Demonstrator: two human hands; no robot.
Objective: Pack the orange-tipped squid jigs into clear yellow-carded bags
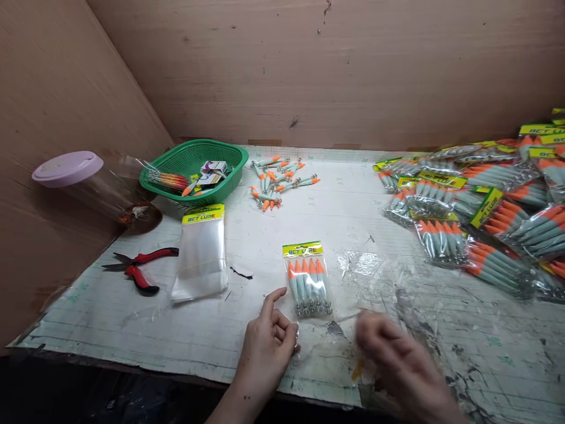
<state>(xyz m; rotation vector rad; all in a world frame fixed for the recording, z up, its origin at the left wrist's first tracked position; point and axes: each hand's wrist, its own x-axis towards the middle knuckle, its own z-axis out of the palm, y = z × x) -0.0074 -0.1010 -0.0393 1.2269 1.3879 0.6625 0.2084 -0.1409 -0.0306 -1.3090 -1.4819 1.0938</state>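
Observation:
A clear bag of fishing lures [309, 282] with a yellow-green BCT LURE header lies in front of me. Several pale lures with orange tips and wire hooks show inside it. Just below its left side is my left hand [269, 338], index finger stretched out and the other fingers curled toward the thumb. Something small and shiny shows at those fingertips, too small to make out. To the lower right of the bag, my right hand [397, 359] is smeared by motion. Its fingers seem curled, but what they hold, if anything, cannot be seen.
Filled lure packets [441, 238] are heaped at the right. Loose lures [276, 182] lie at the back beside a green basket [236, 168]. At left are stacked empty bags [200, 253], red-handled pliers [143, 271] and a clear jar with a pink lid [68, 169]. Wooden walls stand behind and left.

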